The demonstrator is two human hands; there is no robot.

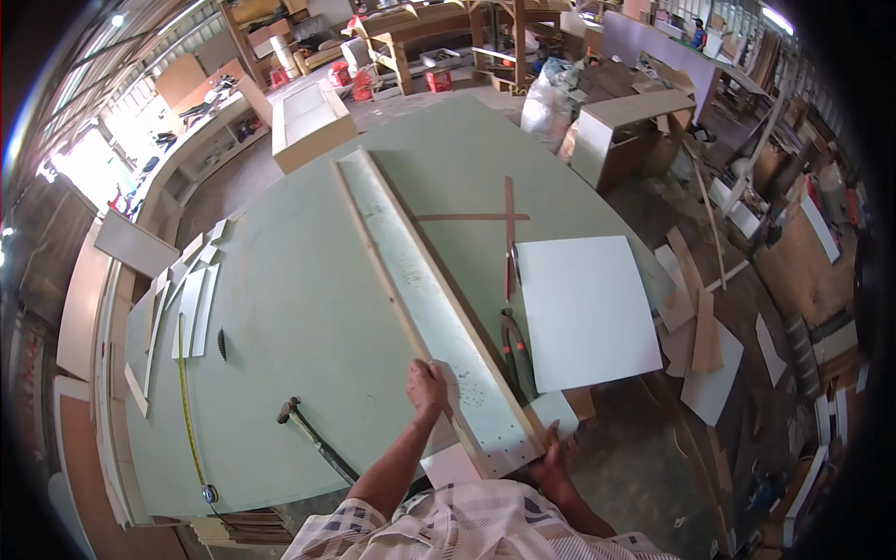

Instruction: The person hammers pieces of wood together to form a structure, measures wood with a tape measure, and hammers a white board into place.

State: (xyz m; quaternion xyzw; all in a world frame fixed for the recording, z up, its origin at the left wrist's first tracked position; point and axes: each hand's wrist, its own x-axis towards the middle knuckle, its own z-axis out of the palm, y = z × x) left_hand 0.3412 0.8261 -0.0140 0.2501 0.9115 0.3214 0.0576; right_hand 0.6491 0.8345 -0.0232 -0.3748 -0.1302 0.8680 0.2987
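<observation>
A long, narrow wooden frame [425, 280] with a pale speckled panel between its two side rails lies slanted on the green tabletop [289, 271], its near end close to my body. My left hand [427, 386] is closed around its left rail. At the near right corner, my right hand [554, 464] grips the frame's edge, fingers partly hidden beneath. Dark dots line the near end of the panel. A small white board piece [553, 415] sits beside my right hand, and another pale piece [450, 465] shows under the near left end.
Right of the frame lie pincers [516, 350], a white sheet [590, 313] and crossed brown strips [509, 217]. On the left are a hammer [313, 434], a tape measure [208, 492] with its yellow blade out, and white offcuts [196, 313]. Scrap boards [705, 336] litter the right floor.
</observation>
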